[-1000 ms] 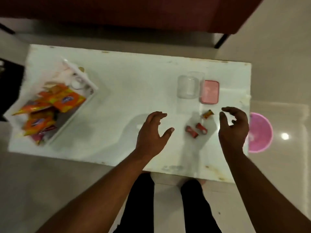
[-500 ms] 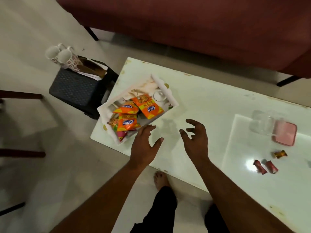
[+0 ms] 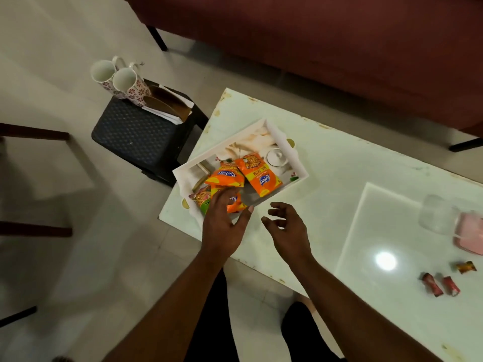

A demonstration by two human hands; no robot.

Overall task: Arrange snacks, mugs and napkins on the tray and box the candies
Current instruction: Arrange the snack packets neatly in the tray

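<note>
Snack packets (image 3: 261,176) lie heaped in the near half of the tray (image 3: 219,146), which sits askew at the corner of the counter (image 3: 339,165). The left hand (image 3: 224,223) hovers over the nearest packet, fingers spread and holding nothing; I cannot tell whether it touches. The right hand (image 3: 290,231) is loosely curled and empty, just beside the tray.

A shove on the packets could slide the tray off the corner. Heaped like this, they also leave little flat room for the mugs (image 3: 128,82), which stand at the far edge of the stool (image 3: 136,131) beside the napkins (image 3: 170,105).

The candies (image 3: 441,282) are unboxed, well apart from the tray.

Half a second ago both hands were short of the tray. A second ago they were beside the candies.
</note>
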